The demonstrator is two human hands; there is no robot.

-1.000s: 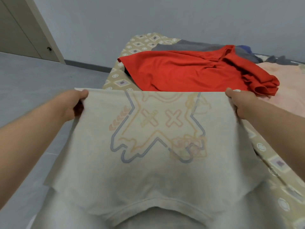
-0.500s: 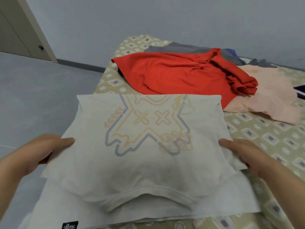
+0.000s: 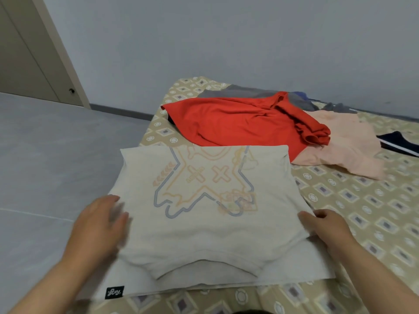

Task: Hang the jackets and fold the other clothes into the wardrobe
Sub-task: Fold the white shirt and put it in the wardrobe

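Observation:
A pale grey T-shirt [image 3: 204, 241] with a faint orange and blue print lies folded in half on the patterned bed [image 3: 374, 209], a small black label at its near left corner. My left hand [image 3: 99, 225] lies flat on the shirt's left side, fingers straight and blurred with motion. On the shirt's right edge rests my right hand [image 3: 326, 227], fingers extended. Behind the shirt lies a crumpled red garment [image 3: 238, 123] and, to its right, a peach garment [image 3: 347, 143].
Grey clothing [image 3: 247, 92] lies at the bed's far end beside the wall. A dark navy item [image 3: 399, 142] shows at the right edge. Grey floor [image 3: 56, 155] runs along the left, with a beige door [image 3: 25, 60] in the far left corner.
Both hands lowered the held-up shirt onto the bed, folding it over, then let go of its corners. Now they lie flat on its left and right sides.

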